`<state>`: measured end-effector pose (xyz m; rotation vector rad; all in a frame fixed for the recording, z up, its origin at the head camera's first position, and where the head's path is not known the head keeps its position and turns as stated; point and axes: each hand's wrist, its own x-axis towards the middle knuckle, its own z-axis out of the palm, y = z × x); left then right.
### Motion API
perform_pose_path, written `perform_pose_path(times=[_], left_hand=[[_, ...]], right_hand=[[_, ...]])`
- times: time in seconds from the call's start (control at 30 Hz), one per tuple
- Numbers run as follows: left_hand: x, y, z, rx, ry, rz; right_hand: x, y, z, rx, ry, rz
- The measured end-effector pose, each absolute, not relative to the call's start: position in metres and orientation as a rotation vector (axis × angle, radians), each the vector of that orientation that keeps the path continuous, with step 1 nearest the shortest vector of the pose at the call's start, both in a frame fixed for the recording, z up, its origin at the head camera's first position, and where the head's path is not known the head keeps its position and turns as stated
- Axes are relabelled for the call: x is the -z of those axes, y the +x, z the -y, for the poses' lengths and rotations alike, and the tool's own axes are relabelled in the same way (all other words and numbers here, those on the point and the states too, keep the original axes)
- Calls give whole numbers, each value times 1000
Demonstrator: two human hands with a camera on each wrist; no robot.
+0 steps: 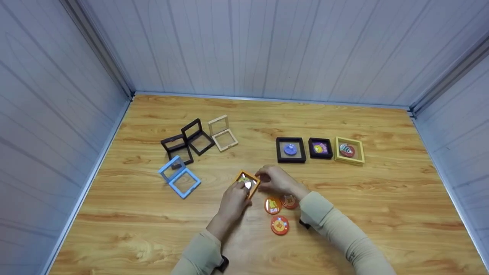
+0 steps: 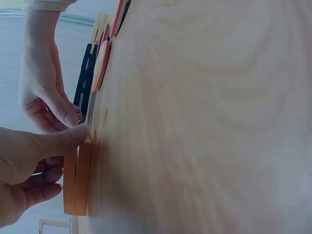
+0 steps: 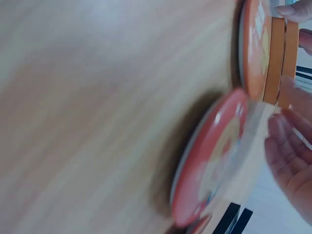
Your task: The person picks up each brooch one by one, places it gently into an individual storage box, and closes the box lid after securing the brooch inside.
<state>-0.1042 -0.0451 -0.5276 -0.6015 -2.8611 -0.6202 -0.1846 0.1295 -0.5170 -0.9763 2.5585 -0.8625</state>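
An orange square display frame lies flat on the table, its two halves together with a thin seam between them. Through its clear window, part of a yellow-green piece shows beside bright glare. My left hand grips the frame's near left side, thumb at the edge and fingers on top. At the right corner, my right hand touches the edge with loosely bent fingers. Close to that hand lie three round badges: an orange one, a dark red one and a red one.
To the left stand opened frames: blue, two black and beige. At the right back sit three frames with badges inside: black, a smaller black and yellow. Panel walls enclose the table.
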Motion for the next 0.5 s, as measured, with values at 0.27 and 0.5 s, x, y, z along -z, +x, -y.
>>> perform_pose_path(times=[0.27, 0.5], left_hand=[[524, -103, 53, 798, -614, 2802], [519, -107, 63, 796, -542, 2811]], right_hand=[[517, -184, -134, 821, -1203, -2515], [517, -182, -131, 723, -1198, -2534]])
